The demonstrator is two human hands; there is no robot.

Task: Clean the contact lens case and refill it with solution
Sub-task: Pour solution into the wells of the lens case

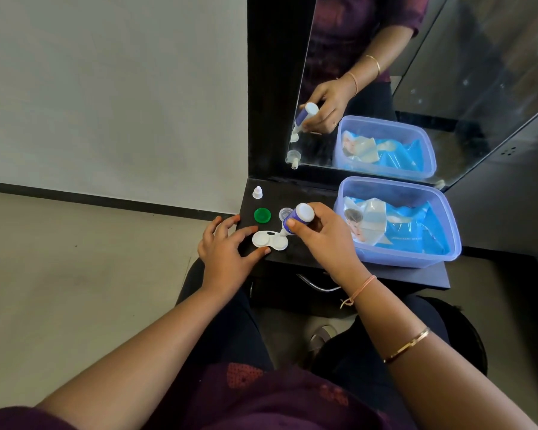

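Observation:
A white two-well contact lens case (270, 240) lies open on the black shelf (308, 193). My right hand (323, 240) is shut on a small white and purple solution bottle (297, 219), tipped nozzle-down over the case's right well. My left hand (227, 246) rests at the case's left side with fingers spread, thumb and forefinger touching its edge. A green lid (262, 215) and a clear lid (284, 213) lie behind the case. The bottle's white cap (257, 192) stands further back.
A translucent blue plastic box (398, 259) holding blue and white packets sits at the right of the shelf. A mirror (416, 88) in a black frame rises behind it. Pale floor lies to the left, my knees below the shelf.

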